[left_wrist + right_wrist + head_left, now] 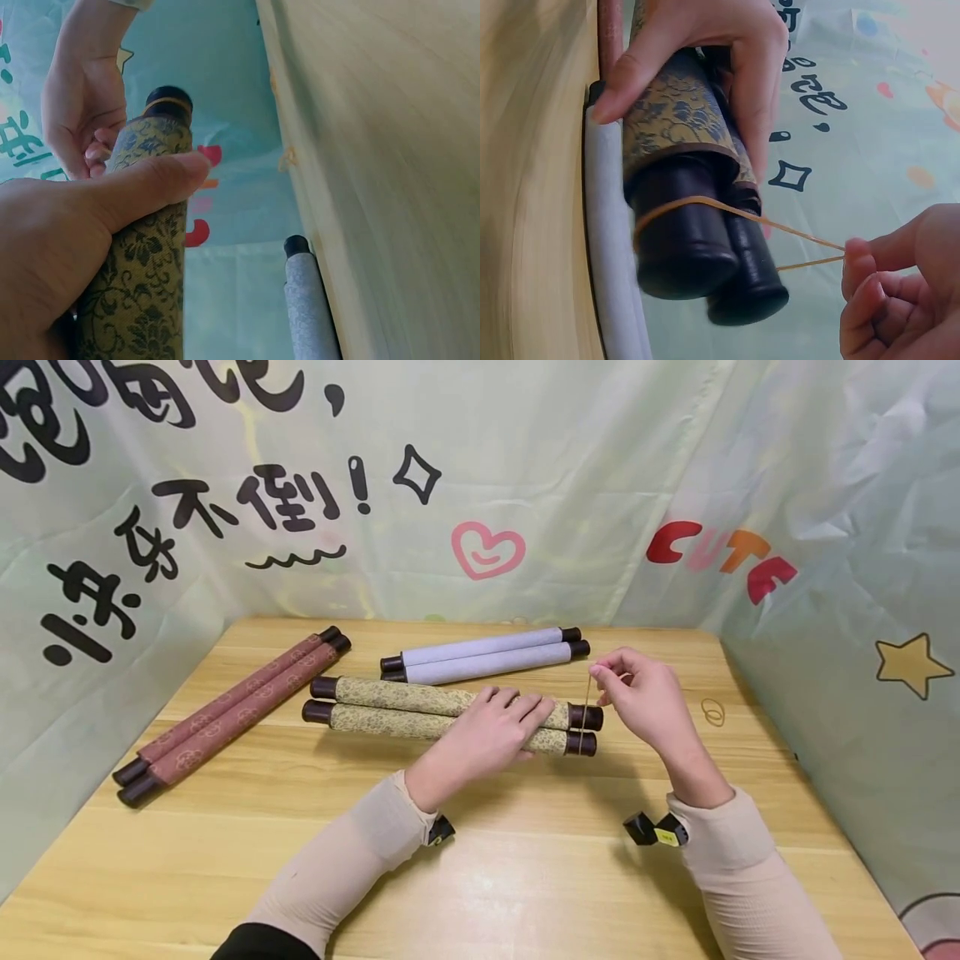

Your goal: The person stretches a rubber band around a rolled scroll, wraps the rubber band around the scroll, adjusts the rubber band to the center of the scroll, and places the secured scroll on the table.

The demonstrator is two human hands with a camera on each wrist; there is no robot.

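Observation:
My left hand [491, 731] grips a yellow patterned scroll [401, 697], rolled from both ends into two side-by-side rolls with dark end knobs. In the left wrist view its thumb [161, 184] lies across one roll. Around the dark knobs [682, 240] at the right end runs a tan rubber band [802, 234], stretched taut. My right hand [641, 697] pinches the far part of that band between thumb and fingertips, off to the side of the knobs. The scroll appears lifted off the table, with a shadow beneath it.
A reddish scroll [240, 710] lies slanted at the left of the wooden table [510, 885]. Behind the yellow one rests a pale lavender scroll [487, 656]. Loose rubber bands [712, 712] lie at the right. Printed cloth [570, 527] walls in the back and sides.

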